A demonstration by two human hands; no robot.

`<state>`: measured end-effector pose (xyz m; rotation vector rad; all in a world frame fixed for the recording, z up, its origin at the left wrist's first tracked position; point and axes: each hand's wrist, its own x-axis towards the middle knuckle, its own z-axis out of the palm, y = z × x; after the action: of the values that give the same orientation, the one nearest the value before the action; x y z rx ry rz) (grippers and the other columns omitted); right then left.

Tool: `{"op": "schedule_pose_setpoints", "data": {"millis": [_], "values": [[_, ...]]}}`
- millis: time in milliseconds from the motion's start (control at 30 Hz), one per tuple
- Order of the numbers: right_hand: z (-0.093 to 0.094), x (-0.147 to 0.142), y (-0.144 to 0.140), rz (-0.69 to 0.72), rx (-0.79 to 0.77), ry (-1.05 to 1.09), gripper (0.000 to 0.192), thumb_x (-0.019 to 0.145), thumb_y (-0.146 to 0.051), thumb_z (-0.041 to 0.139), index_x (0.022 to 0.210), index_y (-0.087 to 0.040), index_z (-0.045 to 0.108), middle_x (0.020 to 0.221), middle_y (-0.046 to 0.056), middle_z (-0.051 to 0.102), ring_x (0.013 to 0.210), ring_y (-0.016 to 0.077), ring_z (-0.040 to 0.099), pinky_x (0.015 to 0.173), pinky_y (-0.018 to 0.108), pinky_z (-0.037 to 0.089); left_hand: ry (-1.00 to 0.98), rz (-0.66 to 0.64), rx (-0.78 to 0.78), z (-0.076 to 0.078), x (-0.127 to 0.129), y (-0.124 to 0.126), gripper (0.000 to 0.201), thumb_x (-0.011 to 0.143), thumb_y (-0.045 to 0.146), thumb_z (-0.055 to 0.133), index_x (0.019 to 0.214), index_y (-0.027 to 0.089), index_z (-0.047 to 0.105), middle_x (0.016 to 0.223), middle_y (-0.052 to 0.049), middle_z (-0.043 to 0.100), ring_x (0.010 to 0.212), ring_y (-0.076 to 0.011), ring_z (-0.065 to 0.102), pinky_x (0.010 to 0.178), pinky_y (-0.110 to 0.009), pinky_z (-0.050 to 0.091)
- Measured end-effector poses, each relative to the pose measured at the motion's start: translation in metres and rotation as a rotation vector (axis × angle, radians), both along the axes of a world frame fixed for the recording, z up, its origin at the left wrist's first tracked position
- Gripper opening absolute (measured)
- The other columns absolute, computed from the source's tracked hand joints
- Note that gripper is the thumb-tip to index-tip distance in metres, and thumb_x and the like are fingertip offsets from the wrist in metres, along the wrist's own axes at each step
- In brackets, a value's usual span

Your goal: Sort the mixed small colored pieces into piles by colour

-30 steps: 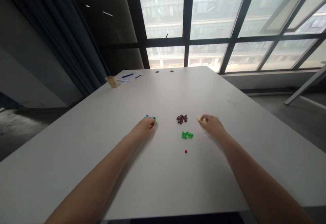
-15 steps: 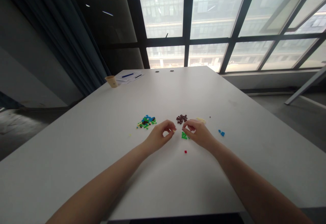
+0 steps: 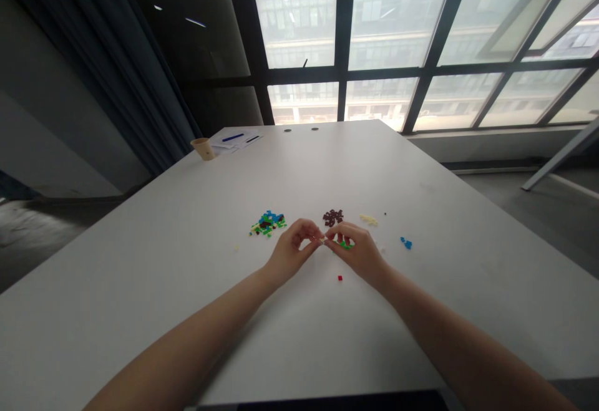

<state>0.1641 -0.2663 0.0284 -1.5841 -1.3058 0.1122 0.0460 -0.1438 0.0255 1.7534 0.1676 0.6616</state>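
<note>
Over a white bench (image 3: pixel 421 168), the left hand (image 3: pixel 292 250) and right hand (image 3: pixel 356 250) meet fingertip to fingertip, pinched shut on something too small to identify, apparently sorting bricks between a mixed pile (image 3: pixel 267 222) and green pile (image 3: pixel 345 245).

Mid-frame, your left hand (image 3: pixel 291 250) and right hand (image 3: pixel 356 250) meet fingertip to fingertip above the white table (image 3: pixel 299 168), pinching something tiny.

White table (image 3: pixel 421 311); maroon bricks (image 3: pixel 332 217); green bricks (image 3: pixel 345 245); blue bricks (image 3: pixel 406 242).
</note>
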Motion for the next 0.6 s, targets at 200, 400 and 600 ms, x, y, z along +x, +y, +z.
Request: {"op": "schedule_pose_setpoints", "data": {"millis": [200, 400, 600], "values": [[0.0006, 0.0011, 0.0006, 0.050, 0.013, 0.026, 0.005, 0.077, -0.021, 0.059, 0.074, -0.019, 0.062, 0.069, 0.000, 0.060, 0.063, 0.0105, 0.050, 0.060, 0.023, 0.040, -0.029, 0.040, 0.013, -0.0028, 0.0001, 0.0000, 0.019, 0.073, 0.023, 0.065, 0.086, 0.018, 0.051, 0.082, -0.001, 0.057, 0.077, -0.0109, 0.056, 0.075, -0.026, 0.046], [0.0008, 0.0011, 0.0001, 0.067, 0.012, 0.006, 0.007, 0.078, -0.023, 0.058, 0.073, -0.019, 0.061, 0.070, 0.000, 0.060, 0.064, 0.0106, 0.050, 0.061, 0.024, 0.040, -0.027, 0.056, 0.024, -0.0011, -0.0004, 0.0000, 0.022, 0.072, 0.021, 0.067, 0.086, 0.018, 0.051, 0.078, 0.000, 0.058, 0.074, -0.0109, 0.055, 0.074, -0.027, 0.045], [-0.0002, 0.0019, -0.0002, 0.042, 0.013, 0.028, 0.007, 0.077, -0.026, 0.061, 0.078, -0.019, 0.063, 0.072, 0.001, 0.061, 0.065, 0.0109, 0.052, 0.060, 0.024, 0.041, -0.036, 0.058, 0.014, -0.0012, -0.0006, -0.0001, 0.021, 0.072, 0.021, 0.066, 0.086, 0.018, 0.051, 0.077, -0.001, 0.058, 0.074, -0.0114, 0.056, 0.072, -0.027, 0.045]]}}
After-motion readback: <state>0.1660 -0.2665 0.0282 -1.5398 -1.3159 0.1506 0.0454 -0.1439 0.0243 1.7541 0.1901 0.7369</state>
